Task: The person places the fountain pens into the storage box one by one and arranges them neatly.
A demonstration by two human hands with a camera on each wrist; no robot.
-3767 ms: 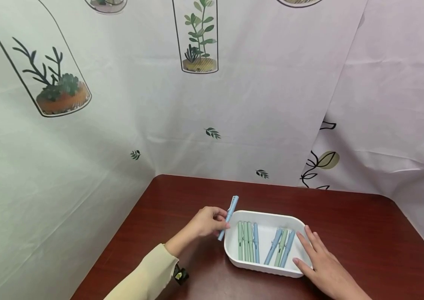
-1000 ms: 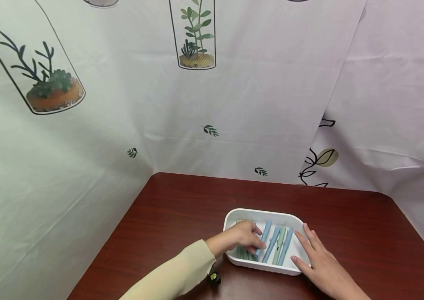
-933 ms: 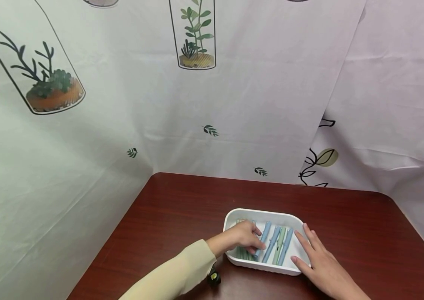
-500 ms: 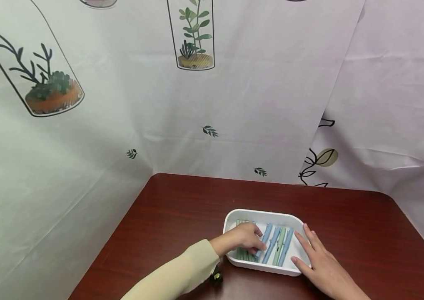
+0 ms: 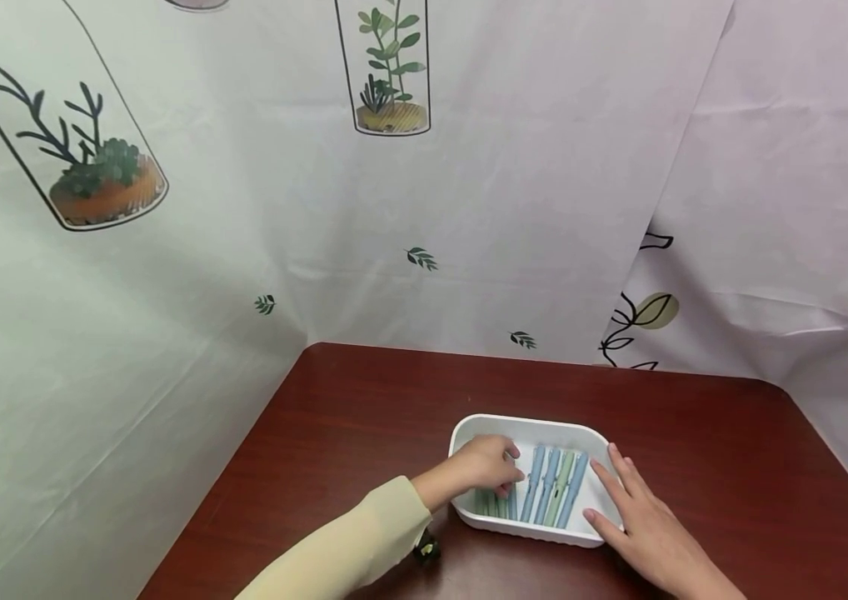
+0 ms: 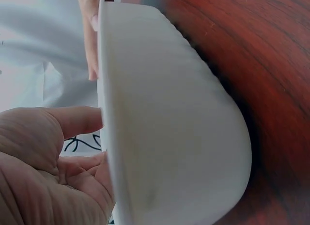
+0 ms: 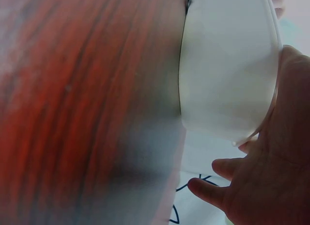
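A white tray (image 5: 536, 530) holds several capped pens laid side by side. On its right lie a blue pen (image 5: 534, 483), another blue pen (image 5: 547, 485), a green pen (image 5: 561, 488) and a blue pen (image 5: 574, 490). My left hand (image 5: 486, 462) is inside the tray's left part, partly covering green pens (image 5: 490, 502) and one more blue pen (image 5: 512, 502). No pen shows between its loosely bent fingers; in the left wrist view the rim hides the fingertips. My right hand (image 5: 645, 521) rests at the tray's right end, fingers extended against the rim.
The tray stands on a dark red wooden table (image 5: 379, 392). White cloth with printed plants (image 5: 529, 208) hangs behind and along the sides. A small black object (image 5: 426, 548) sits under my left wrist.
My left hand brought a blue pen from outside the tray's left edge into it and let it go beside the right-hand pens. It then drew slightly left. My right hand stayed put.
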